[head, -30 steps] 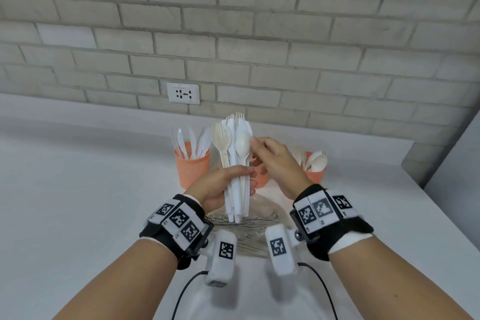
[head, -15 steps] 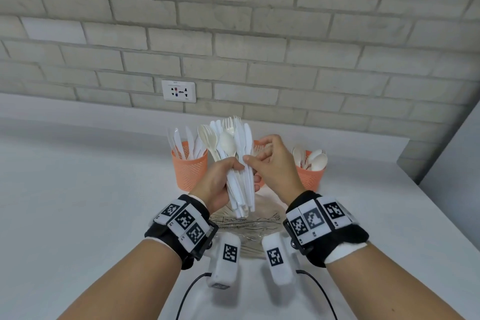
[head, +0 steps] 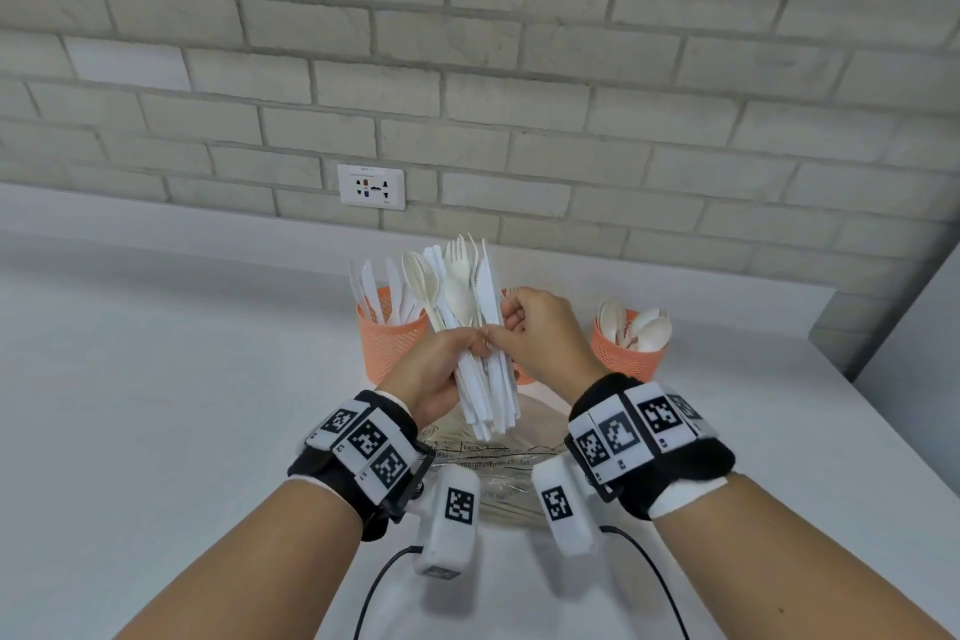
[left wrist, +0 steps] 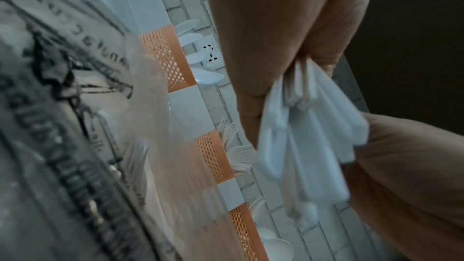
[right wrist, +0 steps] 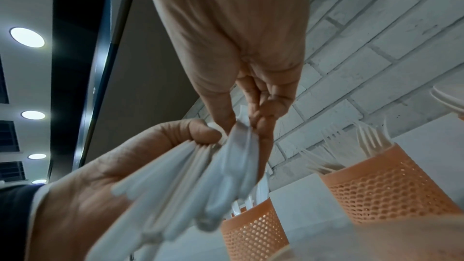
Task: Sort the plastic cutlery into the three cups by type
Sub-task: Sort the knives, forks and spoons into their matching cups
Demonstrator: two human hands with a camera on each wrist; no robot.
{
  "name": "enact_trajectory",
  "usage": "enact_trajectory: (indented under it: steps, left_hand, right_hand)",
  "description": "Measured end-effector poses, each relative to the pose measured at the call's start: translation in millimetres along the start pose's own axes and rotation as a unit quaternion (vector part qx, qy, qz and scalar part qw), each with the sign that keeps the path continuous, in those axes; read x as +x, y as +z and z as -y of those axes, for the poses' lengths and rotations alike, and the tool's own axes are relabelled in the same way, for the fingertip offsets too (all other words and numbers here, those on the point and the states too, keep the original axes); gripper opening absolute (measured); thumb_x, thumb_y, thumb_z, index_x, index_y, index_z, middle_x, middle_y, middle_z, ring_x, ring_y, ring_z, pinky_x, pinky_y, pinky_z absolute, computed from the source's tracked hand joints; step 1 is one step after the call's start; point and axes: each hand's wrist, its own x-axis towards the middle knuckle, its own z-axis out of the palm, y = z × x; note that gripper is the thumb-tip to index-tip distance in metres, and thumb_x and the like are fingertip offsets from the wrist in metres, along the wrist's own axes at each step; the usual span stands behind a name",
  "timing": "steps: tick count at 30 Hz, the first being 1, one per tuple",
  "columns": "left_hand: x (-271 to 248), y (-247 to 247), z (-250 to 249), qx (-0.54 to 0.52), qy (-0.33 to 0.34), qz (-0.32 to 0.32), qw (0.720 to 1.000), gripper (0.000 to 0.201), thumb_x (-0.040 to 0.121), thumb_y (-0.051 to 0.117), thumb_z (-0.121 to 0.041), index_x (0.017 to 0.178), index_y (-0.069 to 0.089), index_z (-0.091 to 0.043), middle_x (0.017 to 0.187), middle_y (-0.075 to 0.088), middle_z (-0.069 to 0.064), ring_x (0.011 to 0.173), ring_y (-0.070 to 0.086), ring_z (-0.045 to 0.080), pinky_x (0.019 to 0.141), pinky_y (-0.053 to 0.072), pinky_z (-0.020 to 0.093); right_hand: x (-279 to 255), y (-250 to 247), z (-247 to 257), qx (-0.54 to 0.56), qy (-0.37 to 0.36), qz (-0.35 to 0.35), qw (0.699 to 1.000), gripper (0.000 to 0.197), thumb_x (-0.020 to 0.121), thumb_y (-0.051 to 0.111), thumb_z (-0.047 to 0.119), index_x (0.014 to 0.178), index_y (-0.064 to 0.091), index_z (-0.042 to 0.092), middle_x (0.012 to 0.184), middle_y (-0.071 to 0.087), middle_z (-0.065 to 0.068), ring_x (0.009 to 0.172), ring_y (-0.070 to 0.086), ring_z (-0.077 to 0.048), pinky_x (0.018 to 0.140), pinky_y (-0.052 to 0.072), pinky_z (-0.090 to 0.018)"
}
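I have the left hand (head: 434,374) wrapped round a bundle of white plastic cutlery (head: 470,327), fingers curled over the handles, and I hold it upright above the white counter (head: 156,405), with the heads fanned out at the top — spoons, fork tines and knife blades mixed together. My right hand (head: 540,333) meets the bundle from the right, thumb and fingertips pinching one piece at the bundle's right edge; which piece I cannot tell, as the handles overlap there. From the right wrist camera that pinch shows thumb against curled fingers with white plastic between them, touching the left thumb. Three orange mesh cups stand in a row on the far side, near the brick wall (head: 519,68). The left cup (head: 387,343) holds knives standing up; the middle cup (right wrist: 384,186) is mostly hidden behind my hands in the head view, but the right wrist view shows forks in it; the right cup (head: 626,353) holds spoons. Under the bundle, on the near side of the cups, lies a crumpled clear plastic bag (head: 498,463) with dark print on it — the lettering is too blurred to read. A white wall socket (head: 371,187) sits on the brick wall above the left cup.
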Motion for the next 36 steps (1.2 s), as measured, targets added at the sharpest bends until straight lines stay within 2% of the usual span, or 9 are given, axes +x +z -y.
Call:
enact_trajectory:
  steps: [4, 11, 15, 19, 22, 25, 28, 33, 36]
  left_hand:
    - [-1, -1, -1, 0.014, 0.017, -0.026, 0.999, 0.027, 0.083, 0.037, 0.014, 0.088, 0.06, 0.002, 0.072, 0.064, 0.013, 0.061, 0.063, 0.021, 0.057, 0.057, 0.027]
    - [1, -10, -3, 0.013, 0.049, -0.068, 0.996, 0.023, 0.087, 0.045, 0.01, 0.1, 0.061, -0.001, 0.084, 0.068, 0.013, 0.076, 0.066, 0.023, 0.074, 0.056, 0.033]
    - [3, -14, -7, 0.035, 0.073, -0.066, 0.995, 0.021, 0.088, 0.051, 0.007, 0.099, 0.063, -0.005, 0.086, 0.07, 0.012, 0.079, 0.068, 0.024, 0.081, 0.056, 0.038]
    - [4, -19, -12, 0.054, 0.078, -0.058, 0.994, 0.018, 0.087, 0.056, 0.005, 0.098, 0.064, -0.005, 0.084, 0.07, 0.011, 0.076, 0.068, 0.023, 0.081, 0.056, 0.038]
    - [5, -24, -15, 0.051, 0.081, -0.056, 0.994, 0.019, 0.085, 0.056, 0.007, 0.098, 0.065, -0.004, 0.085, 0.071, 0.011, 0.078, 0.069, 0.023, 0.08, 0.056, 0.037]
    - [6, -29, -16, 0.041, 0.08, -0.071, 0.993, 0.025, 0.084, 0.057, 0.008, 0.107, 0.063, 0.0, 0.092, 0.07, 0.013, 0.084, 0.068, 0.026, 0.082, 0.056, 0.037]
    - [7, -31, -17, 0.053, 0.08, -0.083, 0.992, 0.025, 0.083, 0.058, 0.008, 0.107, 0.063, 0.0, 0.088, 0.07, 0.012, 0.077, 0.069, 0.023, 0.075, 0.058, 0.034]
    - [8, -38, -20, 0.076, 0.085, -0.107, 0.988, 0.023, 0.084, 0.058, 0.006, 0.106, 0.061, 0.001, 0.084, 0.068, 0.013, 0.074, 0.066, 0.024, 0.075, 0.055, 0.036]
    - [7, -42, -27, 0.056, 0.088, -0.088, 0.991, 0.017, 0.084, 0.06, 0.003, 0.099, 0.064, -0.003, 0.077, 0.072, 0.009, 0.068, 0.07, 0.02, 0.063, 0.059, 0.031]
  right_hand:
    - [6, 7, 3, -0.024, 0.006, 0.008, 1.0, 0.017, 0.081, 0.056, 0.008, 0.089, 0.061, -0.007, 0.076, 0.063, -0.018, 0.073, 0.057, -0.029, 0.072, 0.051, -0.04]
    - [10, 14, 11, 0.075, 0.07, 0.076, 0.992, 0.015, 0.088, 0.048, 0.009, 0.098, 0.054, -0.001, 0.078, 0.054, -0.008, 0.072, 0.053, -0.021, 0.067, 0.046, -0.034]
    - [13, 18, 16, 0.155, 0.128, 0.075, 0.977, 0.018, 0.091, 0.042, 0.011, 0.073, 0.043, 0.011, 0.068, 0.043, -0.001, 0.06, 0.041, -0.012, 0.057, 0.035, -0.025]
    - [16, 27, 15, 0.228, 0.162, 0.054, 0.959, 0.031, 0.087, 0.046, 0.027, 0.09, 0.052, -0.002, 0.088, 0.061, -0.019, 0.08, 0.059, -0.032, 0.078, 0.051, -0.044]
    - [16, 28, 16, 0.241, 0.153, 0.072, 0.956, 0.037, 0.096, 0.042, 0.029, 0.087, 0.052, -0.006, 0.08, 0.054, -0.02, 0.075, 0.051, -0.025, 0.07, 0.045, -0.036]
    - [18, 28, 17, 0.263, 0.154, 0.076, 0.949, 0.043, 0.097, 0.039, 0.022, 0.106, 0.049, -0.019, 0.107, 0.053, -0.043, 0.085, 0.059, -0.036, 0.085, 0.049, -0.049]
    - [19, 33, 20, 0.257, 0.171, 0.072, 0.948, 0.037, 0.095, 0.038, 0.017, 0.108, 0.053, -0.014, 0.114, 0.055, -0.037, 0.106, 0.057, -0.047, 0.095, 0.046, -0.056]
    - [27, 46, 17, 0.234, 0.148, 0.058, 0.959, 0.031, 0.088, 0.04, 0.026, 0.089, 0.053, -0.003, 0.088, 0.057, -0.019, 0.079, 0.057, -0.029, 0.074, 0.05, -0.043]
    - [29, 45, 24, 0.257, 0.116, 0.071, 0.957, 0.036, 0.092, 0.046, 0.03, 0.104, 0.06, 0.0, 0.102, 0.067, -0.02, 0.094, 0.066, -0.031, 0.088, 0.053, -0.048]
